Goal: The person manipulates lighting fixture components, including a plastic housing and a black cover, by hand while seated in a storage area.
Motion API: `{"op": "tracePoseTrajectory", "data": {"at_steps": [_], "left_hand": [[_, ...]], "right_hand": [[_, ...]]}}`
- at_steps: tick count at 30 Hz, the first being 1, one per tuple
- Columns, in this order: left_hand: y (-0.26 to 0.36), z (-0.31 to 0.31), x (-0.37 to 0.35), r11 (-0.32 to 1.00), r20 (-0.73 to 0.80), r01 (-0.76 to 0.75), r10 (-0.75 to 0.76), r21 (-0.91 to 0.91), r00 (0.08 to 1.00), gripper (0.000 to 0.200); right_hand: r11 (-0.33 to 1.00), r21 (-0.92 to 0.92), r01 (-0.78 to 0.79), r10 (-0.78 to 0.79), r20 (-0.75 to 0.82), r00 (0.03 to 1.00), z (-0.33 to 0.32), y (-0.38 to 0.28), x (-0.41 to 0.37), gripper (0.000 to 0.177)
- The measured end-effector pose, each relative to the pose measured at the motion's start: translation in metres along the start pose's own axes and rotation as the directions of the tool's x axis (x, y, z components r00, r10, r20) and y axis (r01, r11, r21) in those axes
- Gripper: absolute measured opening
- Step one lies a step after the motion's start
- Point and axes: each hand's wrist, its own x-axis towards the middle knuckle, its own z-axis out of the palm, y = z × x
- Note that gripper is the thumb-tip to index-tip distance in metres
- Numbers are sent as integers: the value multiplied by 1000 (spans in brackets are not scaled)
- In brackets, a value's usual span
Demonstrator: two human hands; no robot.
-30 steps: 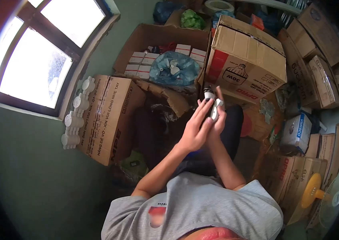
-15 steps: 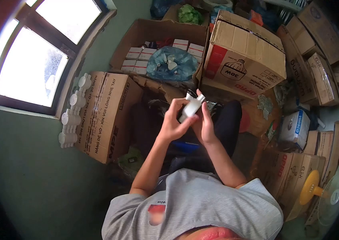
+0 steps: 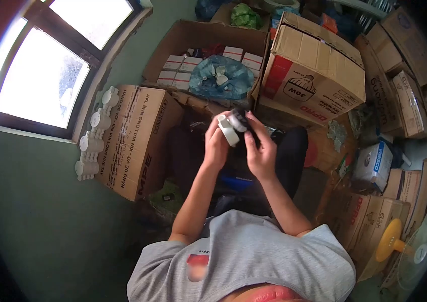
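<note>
Left hand [image 3: 217,146]: narrow, gripping white piece [image 3: 229,133] by its left side. Right hand [image 3: 260,153]: narrow too, fingertips on dark piece [image 3: 238,115], thumb stretched out just beside it. Right grip partly hidden. White piece between the hands, dark piece just beyond it, pale ring [image 3: 237,123] in between. Pieces tight together; can't tell joined or only touching. Too blurred for finer detail.

Step in hand: looks like two-handed work on small pieces, white one steadied on the left, dark one handled on the right. Next move, as a judgement: calls for a firm left hold, light right fingertips, both pieces kept in line.

Below the hands: dark trousers [image 3: 294,156], plus blue thing [image 3: 237,183] near the lap, too shaded to identify. Toward the body: grey T-shirt [image 3: 274,246].

Beyond the hands: open carton [image 3: 165,43], blue bag [image 3: 244,80] inside with small white parts [image 3: 222,79], small white boxes [image 3: 174,62] around it. Beyond and right: big carton [image 3: 319,75] with bulb drawing.

Left of the hands: tilted carton [image 3: 135,136], row of white fittings [image 3: 91,143] along its wall side. Farther left: window [image 3: 42,70].

Well right of the hands: blue-labelled box [image 3: 374,161], stacked cartons [image 3: 369,211], yellow disc [image 3: 388,240].
</note>
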Motion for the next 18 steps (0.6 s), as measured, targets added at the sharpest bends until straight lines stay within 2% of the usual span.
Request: {"op": "tracePoseTrajectory", "data": {"at_steps": [1, 2, 4, 5, 6, 7, 8, 10, 11, 12, 13, 14, 15, 16, 17, 18], "left_hand": [[-14, 0, -2, 983, 96, 14, 3, -181, 995, 45], [-11, 18, -10, 951, -4, 139, -146, -276, 989, 53], [-9, 34, -18, 944, 8, 124, -127, -306, 992, 60], [-7, 35, -16, 929, 32, 80, -73, -360, 997, 64], [-6, 35, -11, 909, 52, 37, -16, -415, 998, 68], [-1, 28, -9, 928, 89, 14, 21, -373, 996, 73], [2, 25, -4, 924, 65, -14, 42, -382, 997, 76], [-10, 1, 11, 926, 238, -102, 198, -362, 951, 77], [-9, 1, 8, 895, 293, -57, 204, -441, 934, 78], [-7, 6, 2, 895, 293, -53, 201, -443, 935, 78], [-4, 12, -4, 938, 257, -97, 189, -333, 948, 77], [2, 21, -10, 967, 221, -135, 182, -214, 958, 77], [12, 39, -20, 964, 64, -69, 88, -258, 994, 77], [18, 42, -26, 965, 66, -68, 87, -254, 994, 77], [23, 43, -30, 980, 61, -68, 81, -187, 995, 78], [25, 43, -30, 990, 54, -70, 77, -121, 996, 79]], "right_hand": [[989, -75, 125, -117, 102, 988, 0, -4, 4, 44], [976, -121, 180, -157, 177, 971, 1, 4, 3, 54], [969, -165, 183, -141, 239, 961, 3, 12, 2, 58], [969, -166, 182, -140, 239, 961, 4, 8, 0, 58], [975, -129, 181, -135, 307, 942, 4, 3, -5, 59], [980, -93, 175, -129, 373, 919, 3, -4, -10, 60], [956, -163, 243, -138, 481, 866, -1, -9, -16, 57], [919, -192, 344, -206, 509, 836, 2, -9, -22, 56], [920, -196, 341, -202, 508, 837, 5, -9, -18, 56], [933, -157, 324, -229, 438, 870, 8, -10, -8, 55], [943, -116, 313, -253, 363, 897, 11, -12, 0, 55], [943, -116, 313, -254, 361, 897, 12, -15, 6, 55], [966, -76, 248, -212, 318, 924, 14, -18, 10, 57], [983, -32, 182, -167, 276, 947, 17, -20, 12, 59], [982, -31, 185, -170, 274, 947, 20, -20, 12, 59], [991, 51, 124, -131, 169, 977, 25, -21, 10, 59]]}}
